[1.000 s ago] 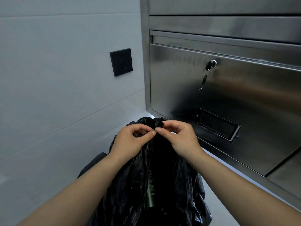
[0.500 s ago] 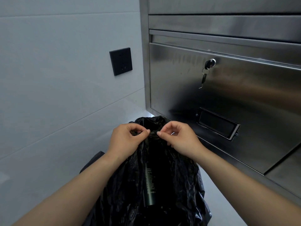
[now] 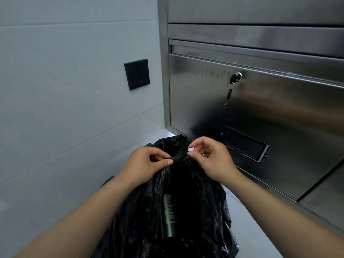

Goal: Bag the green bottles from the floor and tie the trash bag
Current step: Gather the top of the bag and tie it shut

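Note:
A black trash bag (image 3: 195,211) stands low in the middle of the view, its top gathered into a twisted neck (image 3: 178,148). My left hand (image 3: 143,164) pinches the plastic at the left of the neck with thumb and forefinger. On the right side, my right hand (image 3: 212,157) pinches the same neck, its other fingers curled. One dark green bottle (image 3: 169,216) with pale print shows upright through the thin plastic. Any other bottles are hidden inside the bag.
A stainless steel cabinet (image 3: 270,112) fills the right side, with a key hanging in its lock (image 3: 235,79) and a recessed black handle (image 3: 245,144). A grey tiled wall (image 3: 65,99) with a black switch plate (image 3: 137,74) stands at the left. Pale floor (image 3: 247,226) lies beside the bag.
My hands have drawn slightly apart at the bag's neck, and the twisted band of plastic between them now shows. The bag's top puffs up above the pinch.

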`<move>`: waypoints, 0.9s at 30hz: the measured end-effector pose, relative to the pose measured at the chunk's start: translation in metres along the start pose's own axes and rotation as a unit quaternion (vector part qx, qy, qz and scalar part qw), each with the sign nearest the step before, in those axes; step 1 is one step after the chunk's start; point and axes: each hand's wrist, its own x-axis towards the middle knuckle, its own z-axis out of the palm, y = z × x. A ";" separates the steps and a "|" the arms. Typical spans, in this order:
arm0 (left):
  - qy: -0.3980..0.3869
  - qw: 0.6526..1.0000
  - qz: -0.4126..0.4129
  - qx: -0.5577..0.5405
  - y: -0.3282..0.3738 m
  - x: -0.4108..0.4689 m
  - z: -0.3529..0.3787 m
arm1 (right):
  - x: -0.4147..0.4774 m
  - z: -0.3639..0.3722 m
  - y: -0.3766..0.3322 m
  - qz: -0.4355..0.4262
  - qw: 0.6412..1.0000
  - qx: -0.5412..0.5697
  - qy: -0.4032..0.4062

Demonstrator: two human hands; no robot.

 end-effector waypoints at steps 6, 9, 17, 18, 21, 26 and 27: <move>-0.069 0.997 -0.018 -0.028 -0.003 -0.005 -0.007 | -0.002 -0.018 0.006 0.023 0.991 -0.084 -0.099; -0.080 0.997 -0.019 0.006 -0.001 -0.006 -0.006 | -0.002 -0.021 0.006 -0.017 0.968 -0.193 -0.161; -0.018 0.999 -0.022 0.028 -0.002 -0.005 0.004 | 0.002 -0.021 0.008 -0.041 0.947 -0.288 -0.140; -0.005 1.000 -0.024 -0.004 -0.003 -0.004 0.003 | 0.003 -0.023 0.010 -0.039 0.950 -0.286 -0.123; 0.011 0.995 -0.034 -0.095 -0.001 -0.001 -0.001 | 0.004 -0.030 0.012 -0.027 0.960 -0.266 -0.082; 0.039 0.990 -0.053 -0.126 -0.006 0.003 -0.011 | 0.007 -0.044 0.014 -0.018 0.959 -0.277 -0.049; 0.043 0.989 -0.056 -0.127 -0.008 0.003 -0.014 | 0.007 -0.048 0.015 -0.010 0.958 -0.283 -0.045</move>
